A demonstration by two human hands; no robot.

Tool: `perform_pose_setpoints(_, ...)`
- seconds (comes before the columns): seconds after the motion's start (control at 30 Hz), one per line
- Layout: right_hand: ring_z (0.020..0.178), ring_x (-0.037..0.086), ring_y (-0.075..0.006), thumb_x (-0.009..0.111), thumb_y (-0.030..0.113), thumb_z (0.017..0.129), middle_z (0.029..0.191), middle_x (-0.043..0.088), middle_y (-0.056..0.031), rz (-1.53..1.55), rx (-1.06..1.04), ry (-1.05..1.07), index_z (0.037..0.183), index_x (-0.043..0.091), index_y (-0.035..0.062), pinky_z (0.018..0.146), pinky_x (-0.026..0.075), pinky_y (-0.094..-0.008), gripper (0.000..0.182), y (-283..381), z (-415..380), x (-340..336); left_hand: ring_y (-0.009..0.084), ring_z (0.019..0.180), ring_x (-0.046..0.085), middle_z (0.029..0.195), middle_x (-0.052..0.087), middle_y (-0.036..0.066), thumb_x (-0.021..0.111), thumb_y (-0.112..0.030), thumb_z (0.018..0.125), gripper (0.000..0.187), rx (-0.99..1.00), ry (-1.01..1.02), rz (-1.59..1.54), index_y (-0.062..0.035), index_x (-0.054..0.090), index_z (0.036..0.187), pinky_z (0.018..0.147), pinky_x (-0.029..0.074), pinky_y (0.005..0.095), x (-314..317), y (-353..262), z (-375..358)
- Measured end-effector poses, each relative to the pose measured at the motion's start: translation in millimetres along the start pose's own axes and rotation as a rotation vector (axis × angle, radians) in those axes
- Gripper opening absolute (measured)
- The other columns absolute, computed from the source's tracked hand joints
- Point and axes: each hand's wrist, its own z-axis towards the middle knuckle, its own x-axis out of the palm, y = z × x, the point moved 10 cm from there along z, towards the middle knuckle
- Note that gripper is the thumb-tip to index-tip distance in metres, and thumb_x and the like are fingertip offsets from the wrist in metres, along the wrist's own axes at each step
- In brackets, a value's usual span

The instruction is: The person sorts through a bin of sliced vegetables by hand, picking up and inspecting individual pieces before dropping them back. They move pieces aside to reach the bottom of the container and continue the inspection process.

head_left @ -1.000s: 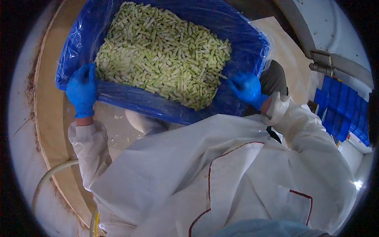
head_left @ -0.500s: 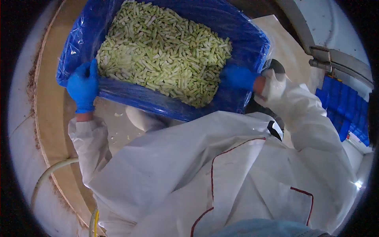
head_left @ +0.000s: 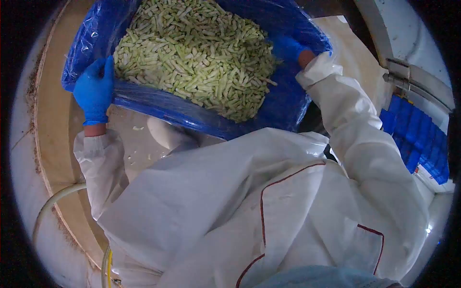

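Observation:
A blue crate (head_left: 201, 117) lined with clear plastic film is heaped with short pale-green cut vegetable pieces (head_left: 197, 53). My left hand (head_left: 94, 89), in a blue glove, grips the crate's near left corner. Further back, my right hand (head_left: 289, 48), also gloved in blue, holds the crate's right rim, and part of it is hidden behind the wall. White coverall sleeves cover both arms, and my white coat fills the lower part of the view.
Beneath the crate lies a beige surface (head_left: 57, 120) with a curved rim and a few stray vegetable bits. A pale hose (head_left: 53, 206) runs at lower left. Stacked blue crates (head_left: 418, 139) and a metal machine part (head_left: 408, 77) stand at right.
My right hand has slid from the near right corner up along the crate's right rim. The crate has shifted up and away, and my left hand has moved with it.

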Motion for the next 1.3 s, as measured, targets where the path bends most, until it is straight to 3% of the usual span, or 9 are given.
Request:
perform_pose_setpoints(0.13, 0.087, 0.061, -0.0352, 0.05, 0.012, 0.075, 0.095, 0.062, -0.0211, 0.107, -0.105, -0.051, 0.122, 0.053, 0.01, 0.074, 0.049, -0.0464, 0.048, 95, -35, 36, 0.0303, 0.073, 0.064, 0.082, 0.066, 0.014, 0.059, -0.042, 0.082, 0.035, 0.016, 0.014, 0.024, -0.0092, 0.069, 0.091, 0.065, 0.049, 0.0364, 6, 7, 0)
perform_pose_setpoints(0.3, 0.095, 0.06, -0.0335, 0.048, 0.007, 0.074, 0.106, 0.06, -0.0206, 0.832, -0.387, 0.085, 0.124, 0.053, 0.0122, 0.08, 0.048, -0.0447, 0.051, 209, -70, 19, 0.0305, 0.075, 0.064, 0.085, 0.066, 0.015, 0.059, -0.041, 0.083, 0.035, 0.014, -0.012, -0.019, -0.0095, 0.068, 0.093, 0.066, 0.049, 0.0369, 4, 3, -1)
perform_pose_setpoints(0.43, 0.095, 0.06, -0.0316, 0.051, 0.012, 0.078, 0.109, 0.06, -0.0172, 0.646, -0.43, 0.4, 0.128, 0.05, 0.0183, 0.082, 0.047, -0.0393, 0.05, 248, -80, 16, 0.0307, 0.076, 0.064, 0.085, 0.065, 0.015, 0.058, -0.04, 0.083, 0.034, 0.026, 0.011, -0.015, -0.0096, 0.068, 0.094, 0.066, 0.049, 0.0371, 6, 5, 1)
perform_pose_setpoints(0.67, 0.08, 0.062, -0.0242, 0.051, 0.01, 0.077, 0.1, 0.063, -0.0155, 0.552, 0.012, -0.193, 0.121, 0.056, 0.0194, 0.072, 0.049, -0.0356, 0.045, 116, -10, -58, 0.0323, 0.077, 0.064, 0.085, 0.065, 0.016, 0.057, -0.041, 0.084, 0.036, -0.012, 0.09, 0.032, -0.0091, 0.067, 0.096, 0.067, 0.049, 0.0373, 5, -1, 3)
perform_pose_setpoints(0.73, 0.077, 0.062, -0.0243, 0.052, 0.011, 0.076, 0.096, 0.063, -0.0146, 0.35, -0.053, -0.675, 0.112, 0.061, 0.0154, 0.071, 0.049, -0.0353, 0.038, 62, 9, -60, 0.0324, 0.078, 0.064, 0.086, 0.065, 0.016, 0.056, -0.042, 0.084, 0.036, -0.039, 0.092, 0.057, -0.0094, 0.067, 0.096, 0.068, 0.049, 0.0374, 5, 2, 0)
perform_pose_setpoints(0.9, 0.081, 0.061, -0.036, 0.055, 0.023, 0.075, 0.092, 0.063, -0.0194, -0.07, -0.238, -0.633, 0.1, 0.062, 0.0067, 0.072, 0.049, -0.0451, 0.031, 44, 2, -46, 0.0322, 0.081, 0.064, 0.089, 0.065, 0.017, 0.055, -0.045, 0.084, 0.039, -0.035, 0.087, 0.003, -0.0113, 0.066, 0.099, 0.07, 0.049, 0.0376, 6, 4, -1)
perform_pose_setpoints(1.0, 0.081, 0.061, -0.0357, 0.054, 0.02, 0.075, 0.093, 0.063, -0.0189, 0.175, 0.008, -0.293, 0.096, 0.063, 0.0068, 0.072, 0.05, -0.0437, 0.026, 34, 5, -13, 0.0328, 0.082, 0.063, 0.089, 0.065, 0.017, 0.054, -0.047, 0.084, 0.04, -0.032, 0.075, 0.044, -0.0121, 0.066, 0.1, 0.071, 0.049, 0.0376, 6, 4, 2)
perform_pose_setpoints(1.17, 0.088, 0.059, -0.0358, 0.054, 0.018, 0.073, 0.094, 0.062, -0.0177, 0.496, 0.057, -0.708, 0.095, 0.064, 0.012, 0.077, 0.048, -0.0459, 0.025, 38, 6, -65, 0.0331, 0.082, 0.063, 0.089, 0.065, 0.016, 0.055, -0.047, 0.083, 0.04, -0.022, 0.077, 0.011, -0.0124, 0.066, 0.1, 0.07, 0.049, 0.0378, 10, 13, 0)
perform_pose_setpoints(1.3, 0.091, 0.057, -0.036, 0.055, 0.018, 0.074, 0.096, 0.062, -0.0171, 0.36, -0.078, -0.838, 0.102, 0.065, 0.018, 0.081, 0.046, -0.0465, 0.029, 48, 40, -69, 0.0326, 0.08, 0.063, 0.089, 0.065, 0.016, 0.056, -0.047, 0.083, 0.04, -0.028, 0.08, -0.011, -0.0117, 0.067, 0.099, 0.07, 0.049, 0.0376, 6, 4, -1)
